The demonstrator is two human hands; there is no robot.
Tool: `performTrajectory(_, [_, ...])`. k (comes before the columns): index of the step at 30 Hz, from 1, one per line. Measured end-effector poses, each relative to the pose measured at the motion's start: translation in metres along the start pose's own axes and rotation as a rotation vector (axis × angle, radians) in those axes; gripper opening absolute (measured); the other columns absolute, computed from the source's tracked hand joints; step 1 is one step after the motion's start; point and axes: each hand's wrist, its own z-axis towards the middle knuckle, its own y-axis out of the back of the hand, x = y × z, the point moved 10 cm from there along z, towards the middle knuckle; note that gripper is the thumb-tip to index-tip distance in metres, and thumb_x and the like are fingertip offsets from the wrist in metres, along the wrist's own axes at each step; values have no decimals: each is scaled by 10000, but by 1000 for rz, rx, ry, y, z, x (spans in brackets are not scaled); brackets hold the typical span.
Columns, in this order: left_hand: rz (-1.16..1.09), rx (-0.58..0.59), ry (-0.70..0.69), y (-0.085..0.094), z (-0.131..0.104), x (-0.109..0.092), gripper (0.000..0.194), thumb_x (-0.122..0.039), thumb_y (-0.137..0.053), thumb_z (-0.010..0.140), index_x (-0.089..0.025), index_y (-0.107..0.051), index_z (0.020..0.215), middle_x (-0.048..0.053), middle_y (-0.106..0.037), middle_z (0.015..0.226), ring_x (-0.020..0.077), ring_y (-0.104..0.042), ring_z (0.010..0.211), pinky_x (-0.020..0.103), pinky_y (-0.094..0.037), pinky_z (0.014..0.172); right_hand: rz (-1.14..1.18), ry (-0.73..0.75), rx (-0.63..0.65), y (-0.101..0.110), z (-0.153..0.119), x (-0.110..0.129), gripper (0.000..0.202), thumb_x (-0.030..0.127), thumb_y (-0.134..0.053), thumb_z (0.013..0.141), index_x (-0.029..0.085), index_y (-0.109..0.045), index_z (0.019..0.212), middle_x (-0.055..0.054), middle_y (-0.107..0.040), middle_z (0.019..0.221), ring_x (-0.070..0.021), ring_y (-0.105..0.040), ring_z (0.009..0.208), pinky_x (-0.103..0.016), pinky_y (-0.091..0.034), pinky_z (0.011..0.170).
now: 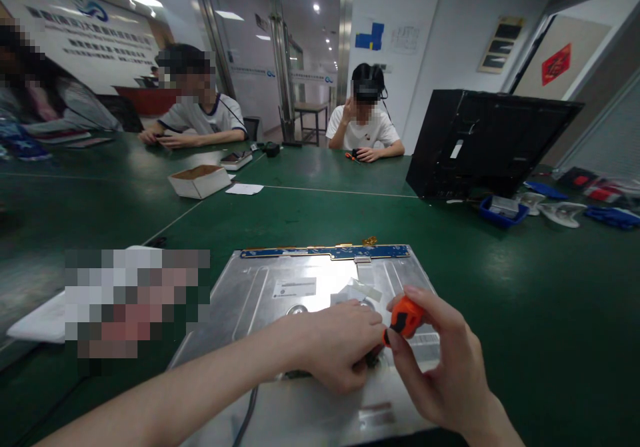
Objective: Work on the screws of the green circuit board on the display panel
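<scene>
A silver metal panel (250, 300), which looks like the back of a display, lies flat on the green table before me. Along its far edge runs a narrow blue circuit board (370, 252). My right hand (445, 360) pinches an orange-and-black screwdriver (407, 315) by its handle, over the panel's right half. The tool tilts down to the left, its tip hidden by my left hand (345, 343). That hand is low over the panel with its fingers curled; what they hold, if anything, is hidden. A grey cable (246, 415) leaves the panel's near side.
A white open box (200, 181) and a paper slip (245, 189) lie ahead on the left. A large black monitor (485, 143) stands at the right, beside a blue tray (503, 211). Several people sit across the green table (310, 217). A blurred-out item (135, 300) lies left.
</scene>
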Motion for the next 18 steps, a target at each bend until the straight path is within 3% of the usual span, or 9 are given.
performTrajectory(7, [6, -28, -15, -2, -1, 2, 396, -80, -722, 721, -225, -365, 629, -6, -561, 657, 176, -523, 652, 304, -465, 620, -26, 62, -69, 4, 2, 5, 526, 130, -575, 972, 205, -425, 1471, -6, -697, 823, -192, -698, 618, -293, -606, 500])
performTrajectory(13, [13, -38, -27, -2, -1, 2, 370, -92, -729, 717, -222, -390, 644, 11, -592, 704, 185, -545, 690, 310, -477, 643, -58, 93, -38, 2, 8, 11, 443, 161, -559, 1001, 209, -456, 1429, -22, -734, 855, -191, -709, 621, -282, -592, 490])
performTrajectory(18, [18, 2, 17, -3, 0, 2, 405, -83, -726, 726, -220, -362, 613, 11, -596, 682, 179, -549, 675, 306, -493, 653, 4, 67, -7, 2, 9, 10, 500, 119, -534, 948, 199, -469, 1437, -47, -761, 935, -203, -752, 732, -288, -638, 579])
